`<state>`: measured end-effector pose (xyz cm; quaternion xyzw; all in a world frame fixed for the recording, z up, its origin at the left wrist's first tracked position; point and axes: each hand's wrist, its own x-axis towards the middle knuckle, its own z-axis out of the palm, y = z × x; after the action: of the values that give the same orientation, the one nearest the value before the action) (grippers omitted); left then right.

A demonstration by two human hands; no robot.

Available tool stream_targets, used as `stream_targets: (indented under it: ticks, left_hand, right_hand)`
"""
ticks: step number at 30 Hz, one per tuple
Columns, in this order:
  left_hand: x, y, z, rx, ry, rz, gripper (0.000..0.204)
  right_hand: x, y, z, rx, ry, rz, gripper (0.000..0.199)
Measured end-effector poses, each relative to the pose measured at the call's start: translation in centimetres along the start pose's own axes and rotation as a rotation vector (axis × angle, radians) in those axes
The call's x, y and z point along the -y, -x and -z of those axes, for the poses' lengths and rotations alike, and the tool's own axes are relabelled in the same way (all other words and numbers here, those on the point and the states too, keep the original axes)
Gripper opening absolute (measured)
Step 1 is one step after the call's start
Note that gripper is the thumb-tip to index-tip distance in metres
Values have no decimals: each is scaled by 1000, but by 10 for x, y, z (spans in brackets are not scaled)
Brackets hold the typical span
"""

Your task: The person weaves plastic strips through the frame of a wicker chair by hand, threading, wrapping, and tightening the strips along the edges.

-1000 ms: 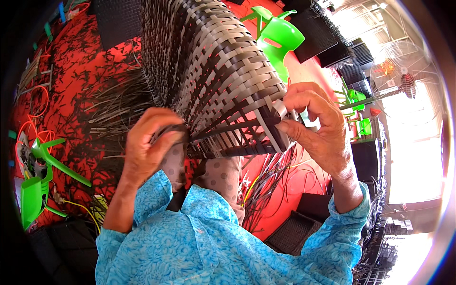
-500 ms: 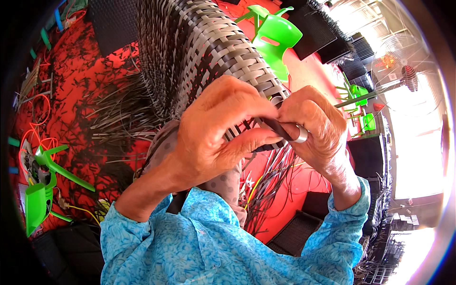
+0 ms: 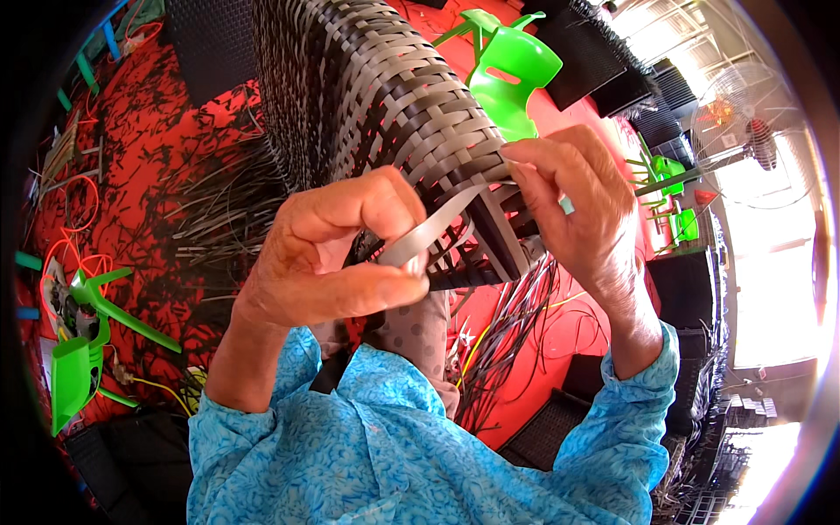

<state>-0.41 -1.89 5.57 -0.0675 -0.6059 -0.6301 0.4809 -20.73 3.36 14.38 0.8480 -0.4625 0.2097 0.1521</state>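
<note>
A woven piece of brown, grey and black flat strips stands in front of me, its near corner between my hands. My left hand, left of that corner, is closed in a pinch on a light grey flat strip. From there the strip curves up to the edge of the weave. My right hand is on the right side of the corner, thumb and forefinger closed together at the woven edge. What lies between those fingertips is too small to make out. Dark vertical strips run down the corner below.
Loose strips lie on the red floor beneath the corner, with another heap at left. A green chair stands beyond the weave; a green stool is at lower left. A fan stands at right.
My hands have drawn apart. The left moved down and left with the grey strip, which now shows as a long curve; the right rose to the woven edge.
</note>
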Motion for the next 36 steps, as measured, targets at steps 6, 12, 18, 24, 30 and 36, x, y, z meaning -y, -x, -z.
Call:
stream_targets:
  ticks: [6, 12, 18, 24, 30, 36]
  left_hand:
    - [3, 9, 16, 30, -31, 15, 13]
    - [-13, 14, 7, 0, -335, -30, 13]
    - [-20, 8, -1, -147, -970, -215, 17]
    - [-24, -3, -11, -364, -1440, -555, 24]
    - [-31, -12, -12, -335, -1561, -606, 23]
    - [-47, -12, 4, -14, -965, -293, 24]
  right_hand:
    - [-4, -3, 1, 124, -354, -108, 21]
    - [-2, -4, -2, 112, -178, -27, 15]
    - [-11, 4, -13, -61, 5, 97, 19]
    - [7, -9, 3, 148, -495, -171, 26]
    - [2, -17, 6, 173, -624, -92, 19]
    - [2, -9, 9, 89, -450, -10, 17]
